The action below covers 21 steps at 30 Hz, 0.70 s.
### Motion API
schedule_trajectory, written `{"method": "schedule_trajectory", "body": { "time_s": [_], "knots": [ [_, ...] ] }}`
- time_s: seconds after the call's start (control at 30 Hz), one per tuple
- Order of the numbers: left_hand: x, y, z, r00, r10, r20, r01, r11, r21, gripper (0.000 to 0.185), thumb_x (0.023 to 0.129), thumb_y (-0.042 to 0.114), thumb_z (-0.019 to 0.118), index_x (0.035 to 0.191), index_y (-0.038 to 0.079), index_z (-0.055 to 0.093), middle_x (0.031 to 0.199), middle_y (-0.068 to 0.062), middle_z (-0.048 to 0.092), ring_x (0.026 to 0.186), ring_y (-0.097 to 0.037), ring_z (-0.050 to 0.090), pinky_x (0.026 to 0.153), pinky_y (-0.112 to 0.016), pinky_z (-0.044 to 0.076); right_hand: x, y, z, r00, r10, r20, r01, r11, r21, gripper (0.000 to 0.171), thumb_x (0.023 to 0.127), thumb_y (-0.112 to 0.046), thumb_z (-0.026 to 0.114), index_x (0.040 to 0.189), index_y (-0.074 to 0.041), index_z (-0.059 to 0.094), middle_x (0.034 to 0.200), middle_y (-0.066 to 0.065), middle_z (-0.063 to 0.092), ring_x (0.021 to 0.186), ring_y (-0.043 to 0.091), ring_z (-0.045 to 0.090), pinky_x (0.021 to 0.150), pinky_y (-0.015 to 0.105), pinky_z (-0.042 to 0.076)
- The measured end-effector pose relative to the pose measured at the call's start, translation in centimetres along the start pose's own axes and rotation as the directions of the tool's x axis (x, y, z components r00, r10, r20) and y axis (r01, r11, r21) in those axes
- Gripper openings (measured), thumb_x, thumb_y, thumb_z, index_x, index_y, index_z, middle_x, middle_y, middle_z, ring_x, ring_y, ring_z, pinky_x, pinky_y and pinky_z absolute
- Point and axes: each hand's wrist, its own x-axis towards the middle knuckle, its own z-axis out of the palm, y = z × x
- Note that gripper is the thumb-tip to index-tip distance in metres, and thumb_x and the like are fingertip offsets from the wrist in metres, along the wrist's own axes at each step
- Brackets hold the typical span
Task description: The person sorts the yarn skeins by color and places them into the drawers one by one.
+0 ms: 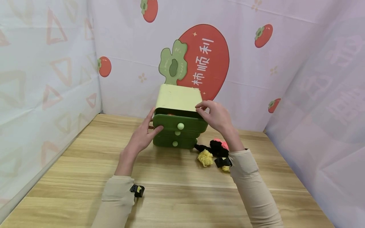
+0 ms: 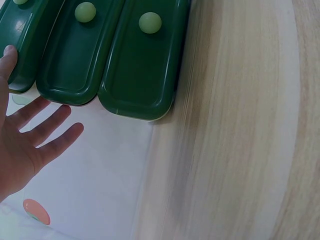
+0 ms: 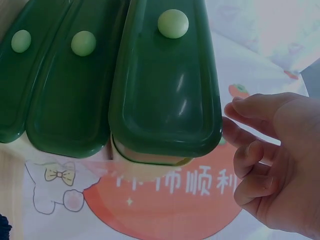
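A small drawer cabinet (image 1: 179,96) with a pale yellow top stands near the back wall. Of its three green drawers, the top drawer (image 1: 168,122) is pulled partway out, and a bit of something red shows inside. My left hand (image 1: 141,136) is at the cabinet's left side, fingers spread and fairly straight, thumb by the front of the drawers. At the top drawer's right end is my right hand (image 1: 218,117), its thumb and forefinger close to the corner and the other fingers loosely bent. The right wrist view shows nothing gripped in that hand (image 3: 270,160).
Right of the cabinet, yellow yarn (image 1: 205,158), black yarn (image 1: 218,148) and pink yarn (image 1: 223,144) lie on the wooden table (image 1: 171,196), partly hidden by the right wrist. Printed cloth walls (image 1: 128,85) enclose the table at the back and both sides.
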Motion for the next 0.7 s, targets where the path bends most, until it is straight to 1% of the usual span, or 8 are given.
{"method": "schedule_trajectory", "body": {
  "time_s": [0.2,0.33,0.5,0.7],
  "knots": [
    [0.1,-0.2,0.1,1.0,0.0,-0.001,0.0,1.0,-0.008,0.082,0.092,0.067,0.052,0.153,0.055,-0.001,0.154,-0.004,0.04,0.122,-0.03,0.061,0.096,-0.057,0.048,-0.3,0.8,0.0,1.0,0.003,-0.028,-0.002,1.0,0.026,0.021,0.099,-0.025,0.062,0.112,-0.016,0.075,0.104,0.001,0.074,0.062,0.018,0.052,0.053,0.033,0.04],
    [0.2,-0.4,0.1,1.0,0.007,-0.001,-0.007,1.0,-0.011,0.081,0.093,0.066,0.052,0.153,0.056,-0.001,0.153,-0.004,0.041,0.122,-0.03,0.061,0.096,-0.056,0.048,-0.6,1.7,-0.4,0.999,0.005,-0.05,-0.003,0.999,0.034,0.021,0.098,-0.024,0.062,0.112,-0.014,0.074,0.101,0.004,0.074,0.059,0.02,0.049,0.052,0.033,0.038],
    [0.2,-0.2,0.2,1.0,0.012,0.002,-0.012,1.0,-0.017,0.081,0.093,0.066,0.053,0.152,0.057,-0.001,0.152,-0.004,0.042,0.122,-0.03,0.061,0.096,-0.056,0.048,-1.2,2.8,-0.6,0.998,0.029,-0.064,-0.027,0.999,0.032,0.02,0.098,-0.024,0.063,0.11,-0.014,0.075,0.097,0.004,0.073,0.061,0.019,0.049,0.053,0.033,0.039],
    [0.2,-0.2,0.1,1.0,0.0,-0.001,0.0,1.0,-0.022,0.081,0.093,0.066,0.053,0.152,0.057,-0.001,0.15,-0.005,0.044,0.122,-0.03,0.061,0.095,-0.055,0.049,-1.7,4.3,-0.8,0.998,0.036,-0.05,-0.035,0.999,0.015,0.019,0.098,-0.022,0.063,0.109,-0.013,0.076,0.099,0.006,0.074,0.071,0.02,0.057,0.06,0.034,0.043]
  ]
}}
